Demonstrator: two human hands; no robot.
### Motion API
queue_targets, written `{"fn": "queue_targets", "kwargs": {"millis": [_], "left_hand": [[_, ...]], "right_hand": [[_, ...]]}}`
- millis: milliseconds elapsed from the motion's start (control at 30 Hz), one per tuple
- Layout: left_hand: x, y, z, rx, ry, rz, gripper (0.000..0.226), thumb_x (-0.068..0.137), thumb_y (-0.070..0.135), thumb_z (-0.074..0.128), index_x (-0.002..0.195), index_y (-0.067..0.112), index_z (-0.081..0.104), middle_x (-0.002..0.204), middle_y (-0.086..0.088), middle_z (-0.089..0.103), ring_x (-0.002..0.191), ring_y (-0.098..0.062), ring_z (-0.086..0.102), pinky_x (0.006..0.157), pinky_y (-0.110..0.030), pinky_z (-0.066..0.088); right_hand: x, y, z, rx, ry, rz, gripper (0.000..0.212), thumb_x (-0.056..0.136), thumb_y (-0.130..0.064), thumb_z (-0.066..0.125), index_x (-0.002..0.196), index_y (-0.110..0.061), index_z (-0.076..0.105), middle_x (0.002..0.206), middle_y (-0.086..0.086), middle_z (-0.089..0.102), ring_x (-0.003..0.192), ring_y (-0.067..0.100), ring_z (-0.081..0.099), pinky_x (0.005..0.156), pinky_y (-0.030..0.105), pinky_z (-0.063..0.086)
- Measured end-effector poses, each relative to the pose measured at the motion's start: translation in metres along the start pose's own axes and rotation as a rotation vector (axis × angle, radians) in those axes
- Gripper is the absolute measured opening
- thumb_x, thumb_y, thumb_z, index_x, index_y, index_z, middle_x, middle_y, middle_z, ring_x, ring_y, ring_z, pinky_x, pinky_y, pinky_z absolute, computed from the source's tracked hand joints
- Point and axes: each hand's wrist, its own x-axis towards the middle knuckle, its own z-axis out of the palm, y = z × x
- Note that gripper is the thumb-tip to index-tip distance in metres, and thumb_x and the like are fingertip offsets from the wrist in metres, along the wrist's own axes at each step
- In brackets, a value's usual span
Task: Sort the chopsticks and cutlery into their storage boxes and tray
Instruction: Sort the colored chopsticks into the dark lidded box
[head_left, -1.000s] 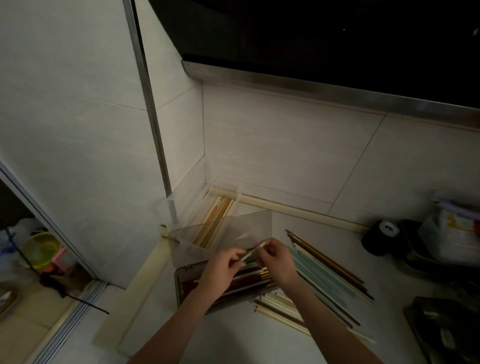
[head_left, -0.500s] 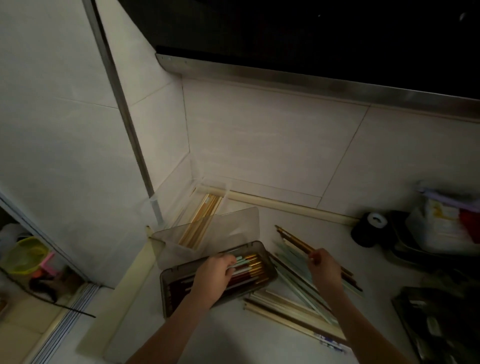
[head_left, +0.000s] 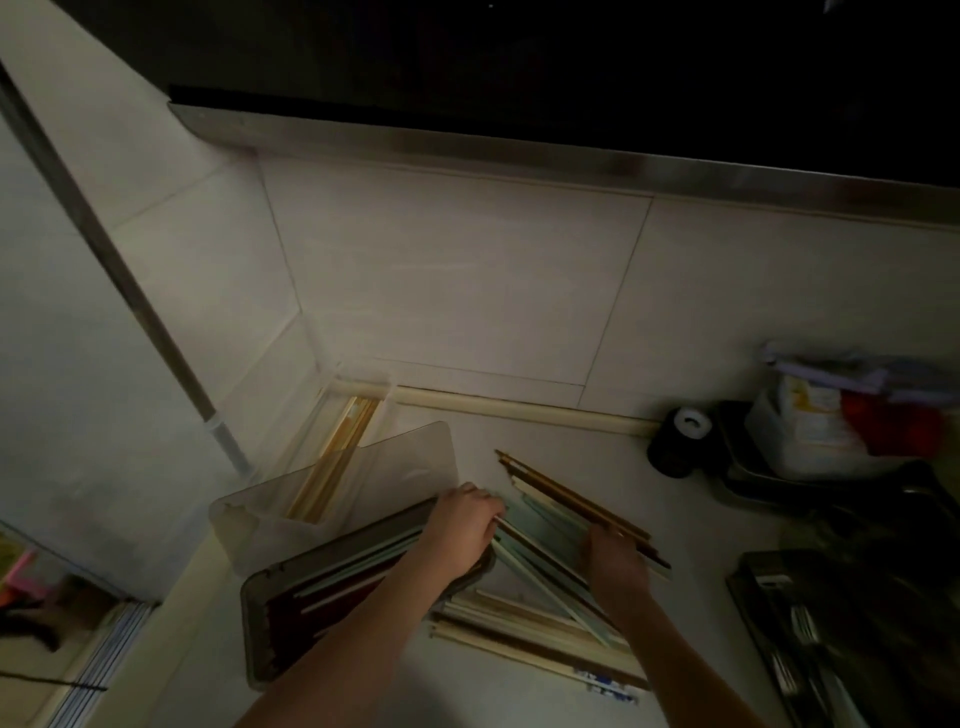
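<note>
A grey storage box (head_left: 260, 623) lies open on the counter with dark red and pale chopsticks inside, its translucent lid (head_left: 400, 467) standing up behind it. My left hand (head_left: 462, 525) is at the box's far right end, fingers curled round the tips of pale chopsticks there. To the right lies a loose pile: brown chopsticks (head_left: 561, 493), pale green chopsticks (head_left: 540, 525) and cream chopsticks (head_left: 519, 634). My right hand (head_left: 613, 556) is down on this pile, fingers curled over the pale green and brown ones. A clear box (head_left: 343, 447) of wooden chopsticks sits in the corner.
A black tape roll (head_left: 680, 441) stands by the back wall. Behind it a metal tray (head_left: 753, 483) holds bags. A dark tray (head_left: 831, 649) with cutlery is at the lower right. The counter edge drops off at the left.
Both hands held one chopstick over the grey box a second ago. My right hand has since gone right to the loose pile, and my left hand has slid to the box's right end.
</note>
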Motion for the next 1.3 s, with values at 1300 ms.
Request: {"fn": "queue_targets", "kwargs": {"millis": [1300], "left_hand": [[0.019,0.029,0.004,-0.779,-0.106,-0.234,0.017,0.09,0.013,0.057,0.104,0.012,0.066,0.108,-0.004,0.067,0.101,-0.016,0.061,0.084,-0.019,0.045]], "right_hand": [[-0.037,-0.015,-0.023,0.349,0.302,0.088,0.03,0.099,-0.027,0.037,0.12,-0.028,0.058,0.12,0.007,0.058,0.114,0.032,0.044,0.094,0.038,0.037]]}}
